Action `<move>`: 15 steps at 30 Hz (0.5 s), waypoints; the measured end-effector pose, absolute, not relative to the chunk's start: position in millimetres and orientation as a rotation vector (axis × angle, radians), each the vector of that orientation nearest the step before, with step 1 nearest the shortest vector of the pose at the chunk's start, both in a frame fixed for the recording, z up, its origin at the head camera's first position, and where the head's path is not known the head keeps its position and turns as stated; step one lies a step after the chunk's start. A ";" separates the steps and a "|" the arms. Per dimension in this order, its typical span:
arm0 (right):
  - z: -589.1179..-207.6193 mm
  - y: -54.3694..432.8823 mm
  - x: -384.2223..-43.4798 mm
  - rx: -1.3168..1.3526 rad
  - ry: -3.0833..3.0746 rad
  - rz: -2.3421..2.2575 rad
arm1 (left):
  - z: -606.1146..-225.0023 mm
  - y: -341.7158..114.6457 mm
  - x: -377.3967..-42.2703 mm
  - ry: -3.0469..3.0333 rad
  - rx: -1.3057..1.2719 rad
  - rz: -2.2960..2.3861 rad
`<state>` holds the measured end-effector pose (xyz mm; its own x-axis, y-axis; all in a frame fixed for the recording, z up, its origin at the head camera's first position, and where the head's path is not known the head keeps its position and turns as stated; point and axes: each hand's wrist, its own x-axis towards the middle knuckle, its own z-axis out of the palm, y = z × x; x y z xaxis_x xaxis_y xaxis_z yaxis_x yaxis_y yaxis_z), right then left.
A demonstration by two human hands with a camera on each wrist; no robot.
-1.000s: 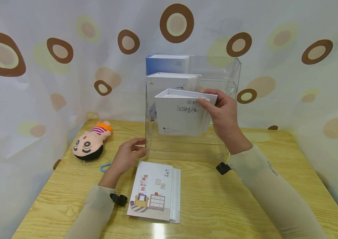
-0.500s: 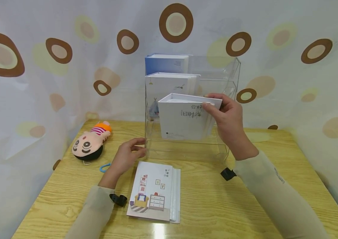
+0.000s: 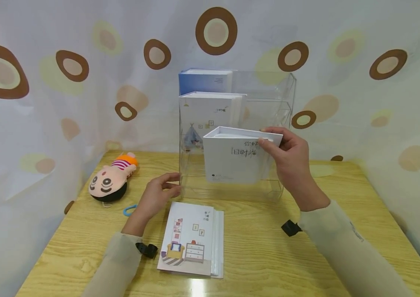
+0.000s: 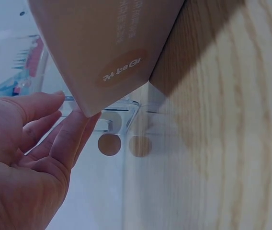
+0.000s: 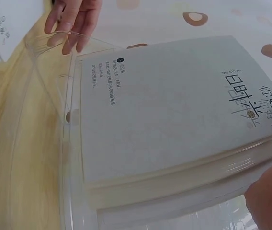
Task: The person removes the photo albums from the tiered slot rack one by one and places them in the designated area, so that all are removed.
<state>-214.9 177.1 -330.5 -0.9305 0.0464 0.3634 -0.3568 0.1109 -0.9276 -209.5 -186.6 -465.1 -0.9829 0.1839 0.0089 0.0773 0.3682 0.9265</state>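
My right hand pinches the upper right edge of a white hardcover book, thumb on the front cover and fingers behind. The book stands upright in front of a clear acrylic tiered rack, overlapping its lower tier in the head view. Its cover with dark lettering fills much of the right wrist view. My left hand is at the rack's lower left side, relaxed fingertips right at the clear side panel. In the left wrist view, a book corner on the table is close to those fingers.
A blue book and a white illustrated book stand in the rack's upper tiers. A small stack of books lies in front. A plush doll and a blue ring lie at the left of the wooden table.
My right hand has moved the white book down and to the right, toward me, showing more of the illustrated book behind it. The left hand has stayed at the rack's side.
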 end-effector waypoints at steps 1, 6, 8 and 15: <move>-331.4 178.2 -213.6 0.312 -2.089 1.892 | -465.4 -186.5 -208.8 2.514 0.239 1.701; -336.3 184.9 -206.3 0.332 -2.063 1.940 | -466.0 -186.0 -207.3 2.509 0.242 1.702; -338.1 187.6 -203.3 0.336 -2.068 1.945 | -465.6 -185.6 -207.6 2.512 0.236 1.701; -345.1 194.2 -194.4 0.326 -2.036 2.008 | -463.2 -184.5 -207.1 2.515 0.225 1.701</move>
<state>-194.4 194.2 -345.1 -0.9403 0.0242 0.3396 -0.3392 0.0179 -0.9405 -207.1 -184.5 -463.2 -0.9844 0.1758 0.0026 0.0678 0.3661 0.9281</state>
